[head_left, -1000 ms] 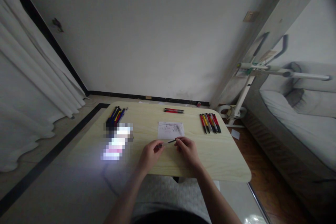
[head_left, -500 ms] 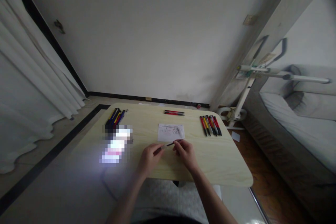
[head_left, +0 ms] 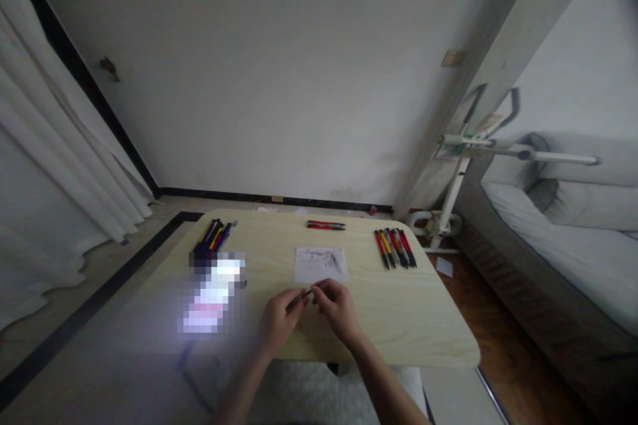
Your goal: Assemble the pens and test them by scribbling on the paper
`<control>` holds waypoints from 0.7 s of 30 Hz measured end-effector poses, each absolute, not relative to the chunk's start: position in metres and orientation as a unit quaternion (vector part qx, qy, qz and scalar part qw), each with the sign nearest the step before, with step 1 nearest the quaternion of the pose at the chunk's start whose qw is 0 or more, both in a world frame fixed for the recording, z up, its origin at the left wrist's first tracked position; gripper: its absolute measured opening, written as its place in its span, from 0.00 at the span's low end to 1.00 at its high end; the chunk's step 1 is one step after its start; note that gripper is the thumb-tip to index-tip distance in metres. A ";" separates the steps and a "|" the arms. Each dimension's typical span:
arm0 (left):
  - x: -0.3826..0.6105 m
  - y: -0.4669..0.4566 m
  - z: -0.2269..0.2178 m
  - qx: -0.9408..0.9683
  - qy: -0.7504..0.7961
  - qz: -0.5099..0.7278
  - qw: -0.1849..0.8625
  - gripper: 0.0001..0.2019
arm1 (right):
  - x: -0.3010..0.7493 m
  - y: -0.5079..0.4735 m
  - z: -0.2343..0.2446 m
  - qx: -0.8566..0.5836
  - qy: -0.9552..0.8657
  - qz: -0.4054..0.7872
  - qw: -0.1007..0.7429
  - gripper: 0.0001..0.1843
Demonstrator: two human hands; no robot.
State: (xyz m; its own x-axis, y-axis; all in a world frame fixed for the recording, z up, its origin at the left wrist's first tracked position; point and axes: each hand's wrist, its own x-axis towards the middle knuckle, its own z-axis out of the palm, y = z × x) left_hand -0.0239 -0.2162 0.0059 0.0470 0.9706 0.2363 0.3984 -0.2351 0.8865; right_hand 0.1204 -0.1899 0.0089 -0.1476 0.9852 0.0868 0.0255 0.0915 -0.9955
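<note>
Both my hands meet over the near middle of a pale wooden table (head_left: 419,325). My left hand (head_left: 280,319) and my right hand (head_left: 336,307) pinch the two ends of a thin dark pen (head_left: 306,293), which lies slanted between the fingers. Just beyond them lies a small white paper (head_left: 320,264) with scribbles on it.
A row of several red, yellow and black pens (head_left: 395,248) lies at the right back of the table. Two red pens (head_left: 325,225) sit at the far edge, and several blue and yellow pens (head_left: 212,237) at the left. A blurred bright patch (head_left: 212,292) lies left of my hands. A sofa (head_left: 558,226) stands at the right.
My hands have come closer together along the pen and shifted a little to the left. The camera tipped slightly, so the table sits lower in view.
</note>
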 end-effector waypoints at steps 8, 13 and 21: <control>-0.023 -0.218 0.010 0.640 0.519 0.457 0.335 0.13 | 0.110 -0.191 0.009 -0.465 -0.597 0.474 0.450 0.12; -0.024 -0.217 0.008 0.641 0.525 0.454 0.329 0.13 | 0.109 -0.193 0.009 -0.484 -0.623 0.411 0.458 0.11; -0.022 -0.218 0.009 0.636 0.541 0.445 0.322 0.15 | 0.109 -0.193 0.007 -0.494 -0.626 0.417 0.437 0.16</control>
